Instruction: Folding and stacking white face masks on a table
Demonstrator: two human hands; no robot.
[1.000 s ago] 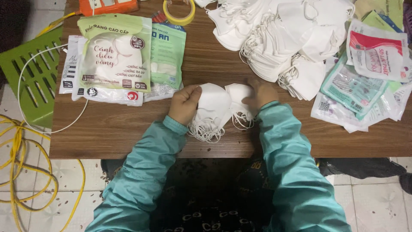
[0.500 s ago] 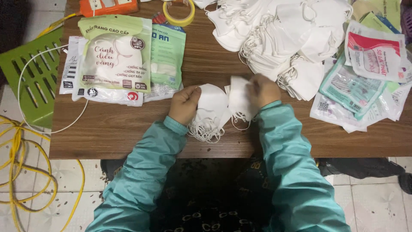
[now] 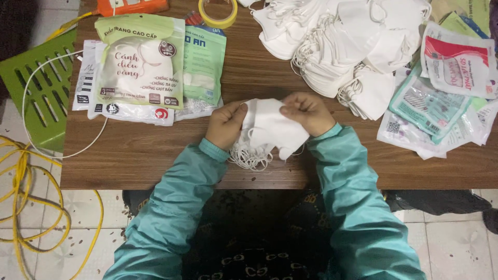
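Since half a second ago, both hands have lifted a little off the bench (image 3: 155, 155) and drawn closer, and the masks (image 3: 270, 129) between them now show a flatter white face toward me.

My left hand (image 3: 225, 124) is clenched on the left edge of the small bunch of masks; my right hand (image 3: 306, 111) pinches the top right edge, fingers curled over it. The bunch hangs just above the near middle of the bench, its elastic loops (image 3: 249, 155) trailing down at the near left.

To do this step well, I judge the edges should be squared between both grips before anything else, with thumbs on top and the loops kept to one side so they don't tangle. A light pinch is enough; squeezing hard would crease the soft fabric.

Counting what I can:
- One bunch in hand; how many masks it holds I cannot tell.
- One big loose pile of masks (image 3: 353, 46) at the far right, too many to count.
- One large green-and-white packet (image 3: 140, 62) at the far left, with at least two more packets under and beside it.
- A spread of several flat packets (image 3: 441, 98) at the right edge, perhaps five or six.
- One yellow tape roll (image 3: 218, 11) at the far edge.
- One green crate (image 3: 36, 93) off the left side.
- One white cable (image 3: 31, 83) and one yellow cable (image 3: 21, 202) on the floor.
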